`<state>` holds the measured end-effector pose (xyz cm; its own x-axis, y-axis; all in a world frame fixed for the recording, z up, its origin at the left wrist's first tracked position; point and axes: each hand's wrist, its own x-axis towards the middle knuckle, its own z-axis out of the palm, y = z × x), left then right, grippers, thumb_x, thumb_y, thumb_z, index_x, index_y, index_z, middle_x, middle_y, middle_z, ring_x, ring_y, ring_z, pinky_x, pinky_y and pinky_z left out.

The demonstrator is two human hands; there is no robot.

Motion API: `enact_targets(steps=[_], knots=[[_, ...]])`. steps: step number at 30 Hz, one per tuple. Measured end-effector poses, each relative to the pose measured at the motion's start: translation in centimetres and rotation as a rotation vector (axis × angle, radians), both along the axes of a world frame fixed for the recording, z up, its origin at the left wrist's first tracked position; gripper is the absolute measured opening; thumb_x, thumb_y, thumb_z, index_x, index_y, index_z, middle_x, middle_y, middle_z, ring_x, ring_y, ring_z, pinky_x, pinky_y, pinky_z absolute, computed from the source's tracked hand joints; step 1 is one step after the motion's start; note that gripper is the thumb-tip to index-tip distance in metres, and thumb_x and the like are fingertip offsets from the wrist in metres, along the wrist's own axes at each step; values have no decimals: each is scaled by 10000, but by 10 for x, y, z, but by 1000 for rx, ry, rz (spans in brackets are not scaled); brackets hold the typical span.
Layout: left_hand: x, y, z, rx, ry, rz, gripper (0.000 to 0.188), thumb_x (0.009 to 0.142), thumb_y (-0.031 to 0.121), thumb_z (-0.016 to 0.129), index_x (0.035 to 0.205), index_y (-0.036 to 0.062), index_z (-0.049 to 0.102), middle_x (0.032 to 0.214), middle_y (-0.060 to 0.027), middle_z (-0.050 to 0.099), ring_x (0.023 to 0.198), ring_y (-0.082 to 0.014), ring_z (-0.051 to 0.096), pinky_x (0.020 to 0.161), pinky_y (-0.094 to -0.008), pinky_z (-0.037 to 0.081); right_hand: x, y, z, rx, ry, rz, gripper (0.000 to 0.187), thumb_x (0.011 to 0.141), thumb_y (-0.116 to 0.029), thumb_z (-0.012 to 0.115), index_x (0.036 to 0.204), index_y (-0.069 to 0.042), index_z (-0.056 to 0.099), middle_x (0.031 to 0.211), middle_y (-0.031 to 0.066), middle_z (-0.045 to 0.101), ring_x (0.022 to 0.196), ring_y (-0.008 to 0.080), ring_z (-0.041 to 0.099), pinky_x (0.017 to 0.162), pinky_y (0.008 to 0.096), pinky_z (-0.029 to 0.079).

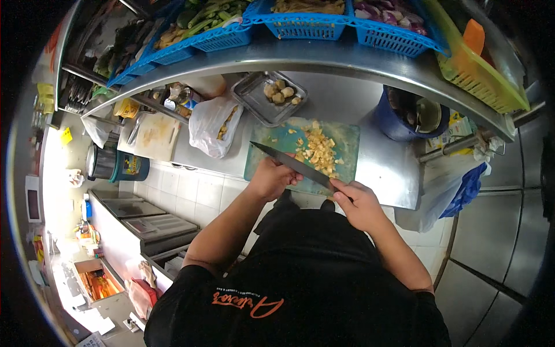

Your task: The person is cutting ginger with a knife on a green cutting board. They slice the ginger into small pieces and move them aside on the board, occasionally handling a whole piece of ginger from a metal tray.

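Observation:
My right hand (359, 205) is closed around the handle of a large kitchen knife (295, 163), whose dark blade points up and to the left over the near part of a green cutting board (348, 137). Right behind the blade is my left hand (273, 179), its fingers curled in by the steel. The blade partly covers those fingertips, so anything small between them is hidden. Pale yellow diced vegetable pieces (319, 148), which look like potato, lie heaped on the board beyond the knife. A few bits are scattered to the left of the heap.
A metal tray (248, 101) with several peeled chunks (278, 91) stands behind the board. To its left is a white plastic bag (208, 128); a blue bin (393, 118) stands at the right. Overhead, a steel shelf (324, 56) carries blue vegetable baskets (306, 28).

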<state>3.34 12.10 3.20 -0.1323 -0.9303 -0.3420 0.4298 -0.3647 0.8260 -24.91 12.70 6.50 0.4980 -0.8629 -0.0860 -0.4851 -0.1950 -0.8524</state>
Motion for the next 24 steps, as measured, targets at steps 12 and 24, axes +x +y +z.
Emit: enact_targets(steps=[12,24], knots=[[2,6,2,44,260,-7,211,974,96,619,1174,31,641,1072,-77,694,925,-197,664,752,-332,515,-20,4,-13,62,-97,-116,352,963,-240,649,1283,-97,682,895,153,663,843,301,666,791,366,527],[0,16,-21,121,391,85,243,980,86,538,1198,-3,598,1097,-98,689,907,-205,657,795,-324,529,-19,8,-40,-66,49,-47,375,947,-285,672,1304,-169,677,933,142,682,866,328,680,796,406,539]])
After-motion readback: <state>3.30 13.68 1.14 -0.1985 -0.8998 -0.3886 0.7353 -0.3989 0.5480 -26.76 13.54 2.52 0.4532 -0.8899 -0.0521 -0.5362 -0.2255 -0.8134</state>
